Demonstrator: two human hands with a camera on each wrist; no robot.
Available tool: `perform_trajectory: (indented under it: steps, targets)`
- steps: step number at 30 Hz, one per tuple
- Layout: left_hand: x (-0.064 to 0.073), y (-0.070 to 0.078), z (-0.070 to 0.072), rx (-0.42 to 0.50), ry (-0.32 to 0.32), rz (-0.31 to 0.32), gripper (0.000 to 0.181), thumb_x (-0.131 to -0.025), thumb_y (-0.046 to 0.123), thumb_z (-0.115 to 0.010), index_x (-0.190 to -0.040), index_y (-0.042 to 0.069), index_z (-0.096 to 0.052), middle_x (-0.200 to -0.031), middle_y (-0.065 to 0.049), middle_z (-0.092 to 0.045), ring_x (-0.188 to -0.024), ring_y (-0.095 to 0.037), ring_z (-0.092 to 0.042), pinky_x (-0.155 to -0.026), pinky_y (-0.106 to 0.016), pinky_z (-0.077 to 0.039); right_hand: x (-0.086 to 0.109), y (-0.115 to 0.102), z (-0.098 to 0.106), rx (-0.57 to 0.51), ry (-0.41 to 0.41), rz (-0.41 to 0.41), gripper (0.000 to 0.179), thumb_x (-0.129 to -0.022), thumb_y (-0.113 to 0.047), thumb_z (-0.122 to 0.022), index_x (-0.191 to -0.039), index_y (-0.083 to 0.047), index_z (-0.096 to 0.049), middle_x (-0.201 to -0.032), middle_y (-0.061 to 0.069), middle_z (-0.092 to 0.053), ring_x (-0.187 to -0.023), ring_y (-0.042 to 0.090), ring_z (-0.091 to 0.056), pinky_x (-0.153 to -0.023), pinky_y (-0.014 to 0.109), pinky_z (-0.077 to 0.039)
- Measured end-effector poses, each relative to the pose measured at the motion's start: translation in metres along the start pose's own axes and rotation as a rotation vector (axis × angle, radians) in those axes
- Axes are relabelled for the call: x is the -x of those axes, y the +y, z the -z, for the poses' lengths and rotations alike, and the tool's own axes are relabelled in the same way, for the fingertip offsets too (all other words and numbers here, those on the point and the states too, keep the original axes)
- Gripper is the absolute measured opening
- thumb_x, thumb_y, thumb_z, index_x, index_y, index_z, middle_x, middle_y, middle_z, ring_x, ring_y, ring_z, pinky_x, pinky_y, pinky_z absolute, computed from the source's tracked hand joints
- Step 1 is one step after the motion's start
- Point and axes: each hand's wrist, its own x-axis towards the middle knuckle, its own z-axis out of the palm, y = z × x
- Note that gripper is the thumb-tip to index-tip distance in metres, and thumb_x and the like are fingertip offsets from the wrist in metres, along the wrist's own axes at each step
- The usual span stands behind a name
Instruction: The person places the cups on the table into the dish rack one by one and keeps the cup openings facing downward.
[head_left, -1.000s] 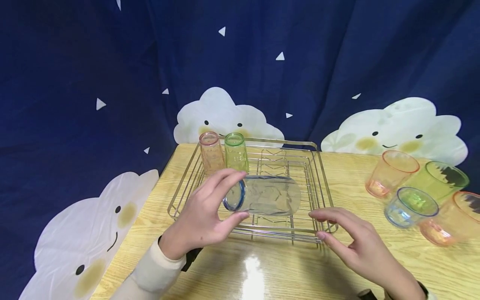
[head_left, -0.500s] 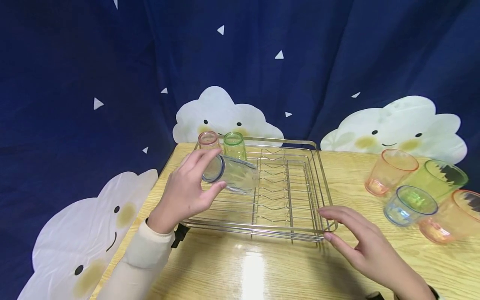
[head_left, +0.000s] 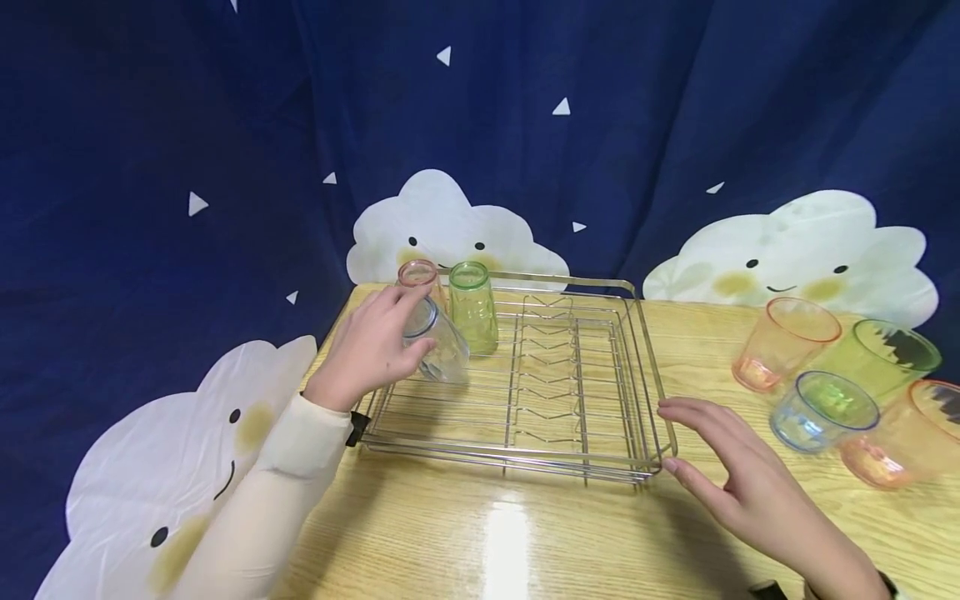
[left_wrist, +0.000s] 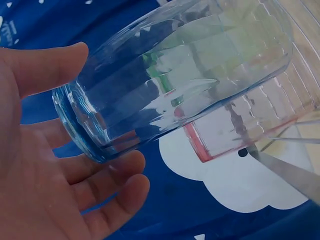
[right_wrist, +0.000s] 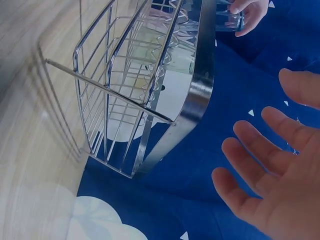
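My left hand [head_left: 371, 346] grips a clear blue-tinted glass tumbler [head_left: 447, 357] near its thick base, thumb on one side and fingers on the other. The tumbler is tilted mouth-down over the left part of a wire dish rack [right_wrist: 201, 92]. Right behind it, a pink tumbler [head_left: 417, 272] and a green tumbler [head_left: 474, 315] stand upside down in the rack; the left hand and the blue tumbler partly hide the pink one. My right hand [head_left: 738, 479] is at the rack's front right corner, fingers spread and holding nothing.
On the wooden table [head_left: 420, 533] at right stand an orange tumbler [head_left: 780, 346], a yellow-green tumbler [head_left: 896, 354], a small blue cup [head_left: 821, 417] and another orange tumbler [head_left: 918, 433]. A dark blue curtain [head_left: 600, 100] with cloud faces hangs behind.
My left hand has carried the blue tumbler left and back across the rack, turning it from lying sideways to mouth-down. My right hand has shifted slightly right, away from the rack.
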Motion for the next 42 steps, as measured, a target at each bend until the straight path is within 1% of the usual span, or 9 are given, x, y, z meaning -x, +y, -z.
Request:
perform_trajectory:
  steps: [4, 6, 11, 15, 20, 27, 30, 34, 42]
  targets:
    - [-0.008, -0.004, -0.001, -0.011, -0.051, 0.045, 0.073, -0.084, 0.033, -0.073, -0.149, 0.021, -0.044, -0.127, -0.017, -0.061, -0.11, -0.037, -0.061, -0.087, -0.053, -0.053, 0.002, 0.001, 0.001, -0.001, 0.001, 0.002, 0.059, -0.076, -0.007, -0.081, -0.131, -0.012, -0.061, -0.13, 0.009, -0.062, -0.134, -0.008, -0.039, -0.112, 0.003, -0.023]
    - [-0.01, -0.006, -0.002, -0.008, -0.07, 0.067, 0.073, -0.084, 0.033, -0.073, -0.149, 0.021, -0.043, -0.129, -0.017, -0.06, -0.112, -0.037, -0.06, -0.089, -0.054, -0.052, 0.002, 0.001, 0.001, -0.003, -0.002, 0.002, 0.06, -0.076, -0.007, -0.081, -0.132, -0.013, -0.06, -0.131, 0.008, -0.062, -0.134, -0.008, -0.039, -0.112, 0.003, -0.023]
    - [-0.014, -0.01, -0.01, 0.019, -0.093, 0.116, 0.075, -0.085, 0.033, -0.073, -0.149, 0.012, -0.04, -0.135, -0.016, -0.059, -0.118, -0.038, -0.059, -0.093, -0.054, -0.051, 0.004, 0.001, 0.003, -0.002, -0.019, -0.01, 0.062, -0.077, -0.006, -0.08, -0.134, -0.016, -0.059, -0.132, 0.006, -0.061, -0.133, -0.007, -0.04, -0.112, 0.003, -0.023]
    - [-0.017, -0.014, -0.014, 0.021, -0.11, 0.131, 0.074, -0.084, 0.033, -0.074, -0.147, 0.011, -0.042, -0.133, -0.017, -0.06, -0.113, -0.039, -0.06, -0.089, -0.055, -0.052, 0.006, 0.001, 0.003, 0.009, -0.039, -0.027, 0.062, -0.077, -0.005, -0.08, -0.134, -0.018, -0.059, -0.133, 0.005, -0.06, -0.133, -0.01, -0.038, -0.111, 0.001, -0.021]
    - [-0.025, -0.019, -0.015, 0.029, -0.173, 0.147, 0.072, -0.084, 0.03, -0.073, -0.148, 0.019, -0.043, -0.129, -0.016, -0.062, -0.111, -0.04, -0.061, -0.086, -0.056, -0.052, 0.006, 0.0, 0.003, 0.015, -0.055, -0.026, 0.061, -0.077, -0.004, -0.08, -0.133, -0.018, -0.059, -0.134, 0.003, -0.06, -0.134, -0.011, -0.037, -0.111, 0.0, -0.021]
    - [-0.032, -0.024, -0.018, 0.021, -0.254, 0.15, 0.07, -0.086, 0.029, -0.073, -0.148, 0.014, -0.043, -0.138, -0.016, -0.057, -0.114, -0.041, -0.06, -0.089, -0.056, -0.052, 0.005, -0.001, 0.003, 0.023, -0.063, -0.014, 0.059, -0.076, -0.005, -0.08, -0.131, -0.014, -0.061, -0.133, 0.005, -0.06, -0.134, -0.012, -0.037, -0.111, 0.0, -0.021]
    - [-0.033, -0.025, -0.018, 0.027, -0.258, 0.132, 0.07, -0.087, 0.025, -0.073, -0.148, 0.014, -0.042, -0.136, -0.018, -0.057, -0.112, -0.042, -0.061, -0.087, -0.057, -0.053, 0.006, -0.001, 0.003, 0.028, -0.06, -0.015, 0.058, -0.076, -0.006, -0.081, -0.13, -0.017, -0.061, -0.133, 0.003, -0.06, -0.133, -0.012, -0.037, -0.11, 0.0, -0.022]
    - [-0.033, -0.026, -0.019, 0.038, -0.248, 0.118, 0.069, -0.087, 0.02, -0.073, -0.148, 0.013, -0.042, -0.138, -0.02, -0.055, -0.113, -0.044, -0.061, -0.091, -0.058, -0.052, 0.007, -0.002, 0.003, 0.029, -0.063, -0.014, 0.059, -0.076, -0.006, -0.081, -0.13, -0.018, -0.061, -0.133, 0.003, -0.06, -0.133, -0.013, -0.036, -0.11, 0.0, -0.021]
    - [-0.03, -0.026, -0.02, 0.018, -0.236, 0.165, 0.064, -0.088, 0.016, -0.071, -0.146, 0.013, -0.045, -0.137, -0.021, -0.055, -0.112, -0.044, -0.062, -0.086, -0.058, -0.054, 0.007, -0.001, 0.003, 0.035, -0.066, -0.002, 0.057, -0.076, -0.007, -0.081, -0.129, -0.016, -0.062, -0.133, 0.003, -0.06, -0.134, -0.013, -0.036, -0.11, 0.0, -0.021]
